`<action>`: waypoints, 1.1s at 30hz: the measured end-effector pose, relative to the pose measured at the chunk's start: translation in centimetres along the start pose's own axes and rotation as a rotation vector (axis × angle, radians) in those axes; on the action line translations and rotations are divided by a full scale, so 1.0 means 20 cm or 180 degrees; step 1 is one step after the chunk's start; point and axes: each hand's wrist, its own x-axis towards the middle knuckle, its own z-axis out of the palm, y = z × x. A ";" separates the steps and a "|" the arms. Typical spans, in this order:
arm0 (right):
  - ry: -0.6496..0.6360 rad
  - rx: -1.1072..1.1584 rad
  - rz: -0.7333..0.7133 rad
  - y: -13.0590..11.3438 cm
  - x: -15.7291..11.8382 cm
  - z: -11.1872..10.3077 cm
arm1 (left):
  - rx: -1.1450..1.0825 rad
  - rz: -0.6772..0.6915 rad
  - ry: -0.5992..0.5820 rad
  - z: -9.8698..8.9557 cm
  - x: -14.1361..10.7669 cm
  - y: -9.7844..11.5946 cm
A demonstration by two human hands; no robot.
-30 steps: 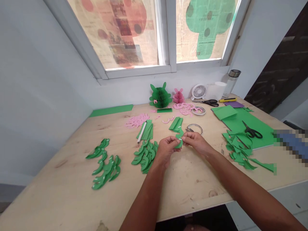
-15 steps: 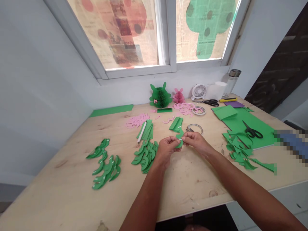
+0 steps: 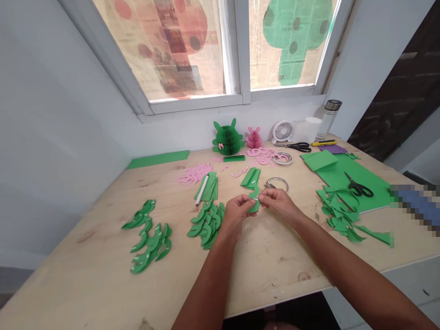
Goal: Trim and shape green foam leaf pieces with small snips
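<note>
Seen from above, both of my hands meet near the middle of a pale wooden worktop, over a small green paper cut-out. The left hand holds it from the left, thumb on top. The right hand has its fingertips pinched together at the right edge; whether they grip the paper or the short white strip there is too small to tell.

The cut-out is curved, its long axis running from between my fingers away toward the window. Its narrow far part, with another white mark, reaches up to the folded green paper just beyond. Both hands touch the cut-out's near part, one on each side, so neither is clearly nearer.

Close beyond the right hand lies a thin ring with a metal tip beside it. Left of the left hand, a pile of green curved pieces sits close to the wrist, and a white pen rests on green strips. Well apart to the right are green scraps and black-handled scissors on a green sheet.
</note>
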 end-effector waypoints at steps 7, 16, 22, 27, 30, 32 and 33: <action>0.0392 -0.0460 -0.0225 0.01 0.02 -0.04 | -0.0015 0.0032 0.0257 0.00 0.02 -0.01; 0.1377 -0.1080 -0.0445 0.07 0.09 -0.21 | -0.0183 0.0120 0.0468 -0.01 0.03 -0.02; 0.1701 -0.2864 0.0032 0.07 0.08 -0.31 | -0.0227 0.0105 0.0480 -0.01 0.03 -0.03; 0.1203 -0.3799 -0.0081 0.06 0.06 -0.24 | -0.0224 0.0111 0.0494 -0.01 0.03 -0.03; 0.1017 -0.4132 -0.0093 0.05 0.04 -0.19 | -0.0258 0.0137 0.0531 0.00 0.03 -0.03; 0.0912 -0.4258 -0.0029 0.05 0.03 -0.17 | -0.0282 0.0147 0.0547 0.00 0.03 -0.03; 0.0873 -0.4289 -0.0011 0.06 0.03 -0.16 | -0.0294 0.0150 0.0552 0.00 0.03 -0.03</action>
